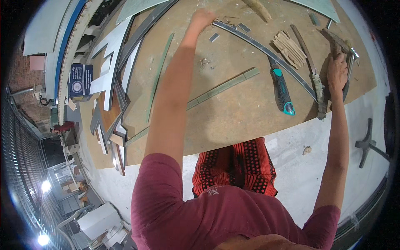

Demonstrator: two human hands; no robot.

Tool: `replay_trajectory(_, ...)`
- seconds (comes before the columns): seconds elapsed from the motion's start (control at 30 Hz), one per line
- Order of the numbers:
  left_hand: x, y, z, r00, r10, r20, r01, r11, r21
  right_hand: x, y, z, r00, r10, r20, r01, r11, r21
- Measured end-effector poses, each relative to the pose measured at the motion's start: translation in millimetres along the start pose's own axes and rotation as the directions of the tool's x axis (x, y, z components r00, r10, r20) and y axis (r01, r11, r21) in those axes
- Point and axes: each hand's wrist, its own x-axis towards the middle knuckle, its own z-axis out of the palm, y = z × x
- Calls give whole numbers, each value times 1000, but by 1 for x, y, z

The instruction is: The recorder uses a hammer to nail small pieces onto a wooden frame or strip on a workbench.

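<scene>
My left hand (pixel 203 18) is at the far side of the board, its fingers drawn together by the upper end of a long grey strip (pixel 266 52). What those fingers hold, if anything, is too small to make out. Several nails (pixel 229 19) and two short grey offcuts (pixel 214 37) lie beside them. On the right, my right hand (pixel 337 75) is closed round the wooden handle of a hammer (pixel 336 40), whose dark head shows beyond the fingers. Next to it lie a metal hand tool (pixel 350 68) and a long old blade (pixel 306 54) with a wrapped handle.
A saw-like tool with a black and teal grip (pixel 283 91) lies under the grey strip, near a bundle of corrugated brown strips (pixel 290 49). Thin green strips (pixel 223 87) cross the brown board (pixel 225 125). White and brown offcuts (pixel 112 66) pile at left, beside a blue box (pixel 81 79).
</scene>
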Motion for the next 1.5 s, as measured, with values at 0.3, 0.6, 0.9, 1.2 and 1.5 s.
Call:
replay_trajectory(0.3,-30,21,8,983,131,-130,-136,990,-36,-6,0,-4,1000,-11,-12,11,1000,10)
replay_trajectory(0.6,14,0,27,981,-92,-173,155,903,401,-3,-12,-3,998,-39,-58,42,998,55)
replay_trajectory(0.9,-150,79,-3,969,6,248,206,535,-819,-5,-2,-5,997,-31,-67,33,999,23)
replay_trajectory(1.2,-231,91,26,965,-124,230,259,561,-786,-1,-5,3,999,-10,-34,11,1000,14)
replay_trajectory(1.5,-249,94,44,984,-178,-5,143,806,-575,-3,-3,1,993,-47,-109,45,999,-18)
